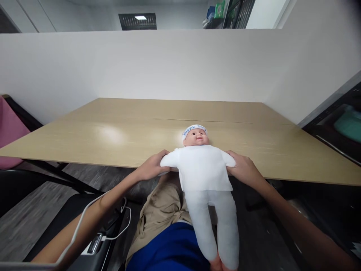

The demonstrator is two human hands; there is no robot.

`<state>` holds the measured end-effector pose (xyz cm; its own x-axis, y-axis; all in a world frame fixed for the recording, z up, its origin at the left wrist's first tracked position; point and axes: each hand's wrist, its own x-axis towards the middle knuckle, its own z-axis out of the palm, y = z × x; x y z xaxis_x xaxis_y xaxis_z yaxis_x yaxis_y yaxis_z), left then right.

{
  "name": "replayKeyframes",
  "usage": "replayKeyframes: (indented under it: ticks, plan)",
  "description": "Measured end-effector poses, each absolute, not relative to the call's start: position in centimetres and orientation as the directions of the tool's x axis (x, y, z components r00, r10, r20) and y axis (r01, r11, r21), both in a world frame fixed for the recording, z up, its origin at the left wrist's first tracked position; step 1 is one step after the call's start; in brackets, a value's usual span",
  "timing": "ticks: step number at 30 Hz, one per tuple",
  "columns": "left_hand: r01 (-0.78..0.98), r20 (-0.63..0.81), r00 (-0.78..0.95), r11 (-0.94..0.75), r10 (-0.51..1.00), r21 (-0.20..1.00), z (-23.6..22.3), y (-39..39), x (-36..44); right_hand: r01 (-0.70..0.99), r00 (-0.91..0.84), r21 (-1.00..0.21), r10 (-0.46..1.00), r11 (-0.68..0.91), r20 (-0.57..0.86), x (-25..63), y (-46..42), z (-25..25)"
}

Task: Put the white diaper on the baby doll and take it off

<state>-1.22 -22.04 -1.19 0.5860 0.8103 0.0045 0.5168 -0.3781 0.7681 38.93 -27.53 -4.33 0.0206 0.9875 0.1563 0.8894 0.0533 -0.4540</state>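
A baby doll [207,169] in a white top and white trousers lies face up across the table's front edge, legs hanging down over my lap. Its white headband carries blue lettering. My left hand [152,165] is closed round the doll's arm on the left of the view. On the other side, my right hand [244,167] grips the opposite arm near its end. The doll's head rests over the wooden table [135,131]. Its feet are cut off by the bottom of the view.
A white partition [175,67] stands behind the table. To the left are a pink chair back [12,124] and a black chair [70,214] bearing a device [96,242] with a white cable [77,229]. A dark-framed object [338,120] is at the right.
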Motion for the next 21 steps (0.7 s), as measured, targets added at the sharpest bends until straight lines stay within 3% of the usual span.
replayKeyframes:
  ticks: [7, 11, 21]
  plan:
    - [0.553, -0.038, 0.557, -0.336, 0.830, 0.763, -1.4, -19.6, -1.1, 0.938, -0.001, -0.342, 0.988, 0.055, 0.156, 41.6, -27.0, -6.6]
    - [0.625, -0.025, 0.527, -0.367, 0.849, 0.689, -1.4, -18.3, -1.7, 0.931, 0.014, -0.359, 0.979, 0.062, 0.205, 41.5, -25.5, -7.2]
    - [0.775, 0.221, 0.521, -0.566, 0.824, 0.281, -4.1, -11.8, -3.0, 0.917, 0.035, -0.389, 0.952, 0.091, 0.304, 40.9, -19.4, -8.8]
